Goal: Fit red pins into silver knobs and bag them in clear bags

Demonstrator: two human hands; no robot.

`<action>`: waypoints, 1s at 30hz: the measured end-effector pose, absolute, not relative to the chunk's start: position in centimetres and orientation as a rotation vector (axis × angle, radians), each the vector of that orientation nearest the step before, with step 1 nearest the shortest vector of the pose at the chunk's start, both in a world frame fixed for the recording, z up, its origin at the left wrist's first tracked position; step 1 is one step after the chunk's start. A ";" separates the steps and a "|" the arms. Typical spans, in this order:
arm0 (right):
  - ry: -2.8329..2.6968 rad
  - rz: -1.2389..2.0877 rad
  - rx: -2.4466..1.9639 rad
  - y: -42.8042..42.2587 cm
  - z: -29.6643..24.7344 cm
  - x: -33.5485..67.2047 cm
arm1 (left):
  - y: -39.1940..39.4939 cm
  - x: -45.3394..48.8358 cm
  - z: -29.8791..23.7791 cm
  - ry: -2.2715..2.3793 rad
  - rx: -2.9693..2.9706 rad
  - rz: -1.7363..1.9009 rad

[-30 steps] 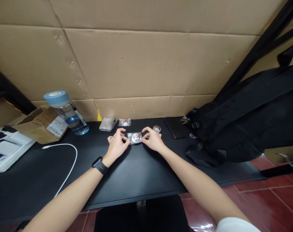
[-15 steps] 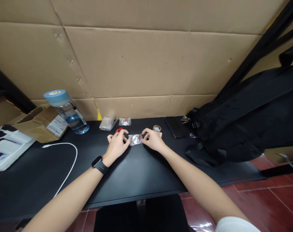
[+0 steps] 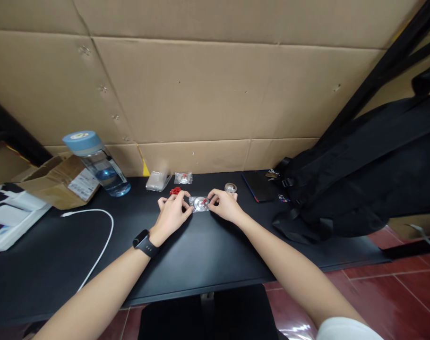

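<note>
A small clear plastic packet (image 3: pixel 200 204), with a round silvery item and a bit of red inside, lies flat between my hands on the black desk. My left hand (image 3: pixel 171 210), below a black watch, has curled thumb and fingers at the packet's left edge. At the right edge, the thumb and forefinger of my right hand (image 3: pixel 225 205) close on the packet. Red string-like material (image 3: pixel 175 190) sits just behind my left hand. A similar packet (image 3: pixel 183 178) lies farther back, beside a stack of clear sleeves (image 3: pixel 157 181). Behind my right hand is a roll of tape (image 3: pixel 230 187).
On the left stand a blue-lidded water bottle (image 3: pixel 98 163), a cardboard box (image 3: pixel 59 182) and a white cable (image 3: pixel 110 231). A dark flat tablet-like item (image 3: pixel 258 187), keys (image 3: pixel 271 174) and a black backpack (image 3: pixel 371 165) are on the right. Cardboard (image 3: pixel 215 94) walls the back.
Both hands stay at the packet's edges with only tiny finger shifts. The packet looks slightly flatter and turned a little; everything else keeps its place.
</note>
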State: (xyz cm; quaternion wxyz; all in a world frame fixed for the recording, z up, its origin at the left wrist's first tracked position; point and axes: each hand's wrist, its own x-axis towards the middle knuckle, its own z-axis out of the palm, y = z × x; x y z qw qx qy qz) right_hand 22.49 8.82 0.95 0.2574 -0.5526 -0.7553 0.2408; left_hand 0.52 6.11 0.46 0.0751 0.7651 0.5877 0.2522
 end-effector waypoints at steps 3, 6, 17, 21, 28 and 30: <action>-2.136 0.509 -1.430 9.0 0.7 22.7 | 5.8 0.6 0.8 1.773 2.360 0.717; -2.270 0.364 -1.291 9.0 0.6 22.8 | 5.5 0.7 1.0 1.721 2.504 0.679; -2.419 0.242 -1.330 8.9 0.8 23.0 | 5.2 0.9 0.7 1.566 2.669 0.573; -2.456 0.177 -1.345 9.3 0.7 23.2 | 5.4 0.7 0.5 1.584 2.663 0.566; -2.355 0.084 -1.315 9.9 0.5 23.5 | 5.3 0.7 0.5 1.582 2.641 0.588; -2.342 0.084 -1.308 10.0 0.4 23.4 | 5.2 0.8 0.6 1.570 2.645 0.592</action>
